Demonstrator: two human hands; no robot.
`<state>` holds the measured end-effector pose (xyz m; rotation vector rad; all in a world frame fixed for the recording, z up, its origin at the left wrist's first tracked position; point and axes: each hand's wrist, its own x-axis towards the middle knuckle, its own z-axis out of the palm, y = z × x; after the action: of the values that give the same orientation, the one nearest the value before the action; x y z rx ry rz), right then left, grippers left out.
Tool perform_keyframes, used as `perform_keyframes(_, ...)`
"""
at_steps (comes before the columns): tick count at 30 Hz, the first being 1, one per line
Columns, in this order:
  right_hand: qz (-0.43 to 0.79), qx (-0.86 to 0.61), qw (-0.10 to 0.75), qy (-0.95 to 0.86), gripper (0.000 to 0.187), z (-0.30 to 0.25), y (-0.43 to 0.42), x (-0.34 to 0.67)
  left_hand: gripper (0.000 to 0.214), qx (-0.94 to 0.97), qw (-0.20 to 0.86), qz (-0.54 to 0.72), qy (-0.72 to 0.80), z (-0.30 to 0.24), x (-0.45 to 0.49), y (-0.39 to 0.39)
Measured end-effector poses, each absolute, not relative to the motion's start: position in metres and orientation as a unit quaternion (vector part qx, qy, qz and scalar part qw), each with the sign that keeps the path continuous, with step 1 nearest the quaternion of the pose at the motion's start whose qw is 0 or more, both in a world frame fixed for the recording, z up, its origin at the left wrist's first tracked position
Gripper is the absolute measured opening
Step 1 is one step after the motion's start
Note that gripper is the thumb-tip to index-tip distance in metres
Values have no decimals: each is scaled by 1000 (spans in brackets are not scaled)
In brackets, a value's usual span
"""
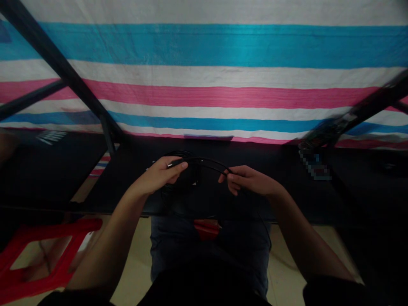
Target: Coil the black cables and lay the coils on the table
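A thin black cable point(208, 160) arches between my two hands above the black table. My left hand point(165, 173) pinches its plug end, with the thumb pressed along the dark connector and a bright tip showing at its left. My right hand point(247, 179) grips the cable farther along, between thumb and fingers. From the right hand a loose length trails down past the table's front edge, near my right thigh. Behind and below my left hand lies a coil of black cable point(181, 187), hard to make out against the dark surface.
The black tabletop point(204, 199) runs across in front of my lap. Dark metal frame bars point(68, 78) slant up at both sides before a striped sheet point(223, 46). A small pixelated item point(315, 165) lies at the right. A red plastic stool point(54, 231) stands low at the left.
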<state>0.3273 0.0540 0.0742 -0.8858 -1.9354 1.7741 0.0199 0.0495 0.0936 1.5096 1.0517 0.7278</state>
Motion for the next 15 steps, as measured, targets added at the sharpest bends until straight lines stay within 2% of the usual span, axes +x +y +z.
perform_keyframes(3, 610, -358, 204, -677, 48, 72, 51, 333, 40, 644, 577, 267, 426, 84, 6, 50)
perform_keyframes(6, 539, -383, 140, -737, 45, 83, 47, 326, 34, 683, 630, 115, 352, 85, 6, 49)
perform_keyframes(8, 487, -367, 96, -786, 38, 92, 46, 314, 36, 688, 650, 66, 317, 87, 18, 45)
perform_keyframes(11, 453, -342, 99, -817, 30, 102, 46, 297, 33, 678, 644, 119, 333, 86, 47, 38)
perform_keyframes(15, 496, -349, 150, -781, 27, 97, 47, 302, 43, 584, 666, 275, 373, 82, 60, 34)
